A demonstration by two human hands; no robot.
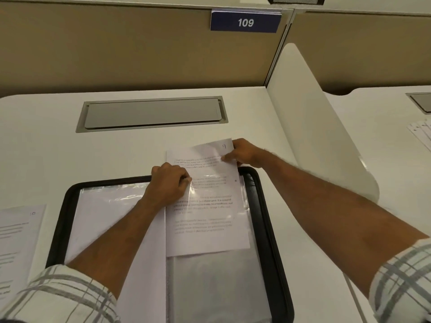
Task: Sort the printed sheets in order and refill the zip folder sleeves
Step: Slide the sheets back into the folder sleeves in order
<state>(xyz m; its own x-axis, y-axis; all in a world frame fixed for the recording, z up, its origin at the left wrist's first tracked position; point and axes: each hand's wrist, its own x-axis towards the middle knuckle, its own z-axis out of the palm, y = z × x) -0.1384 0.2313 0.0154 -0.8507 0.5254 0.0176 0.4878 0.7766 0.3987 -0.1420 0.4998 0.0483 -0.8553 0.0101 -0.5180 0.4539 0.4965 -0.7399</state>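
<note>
An open black zip folder point(268, 229) lies on the white desk with clear plastic sleeves point(217, 283) on both sides. A printed sheet point(205, 213) marked 9 at its top corner sits partway inside the right-hand sleeve, its upper part sticking out past the folder's far edge. My right hand point(242, 153) pinches the sheet's top right corner. My left hand point(170, 183) pinches the sleeve's open top edge beside the sheet's left side. The left sleeve point(107, 210) holds a white page.
More printed sheets point(16, 241) lie at the desk's left edge. A grey cable hatch point(151, 114) is set in the desk behind the folder. A white divider point(312, 117) stands at right, with punched papers point(422, 134) on the neighbouring desk.
</note>
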